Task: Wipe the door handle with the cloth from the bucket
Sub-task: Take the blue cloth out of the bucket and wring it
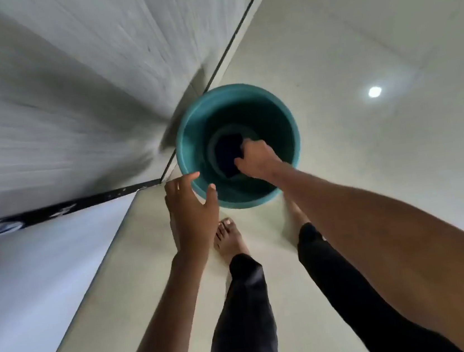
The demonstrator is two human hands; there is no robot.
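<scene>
Grey, motion-blurred wall (48,90) fills the left side of the view, and just right of it the left hand (191,210) hovers with fingers spread apart at the near rim of the teal bucket (188,140), thumb just over the rim, though actual contact cannot be told. Further right, the right hand (256,158) reaches down inside the bucket with its fingers closed on the dark cloth (229,154) lying at the bottom, while bare feet and black trousers (242,320) stand on the pale floor (383,157) below; no door handle shows
</scene>
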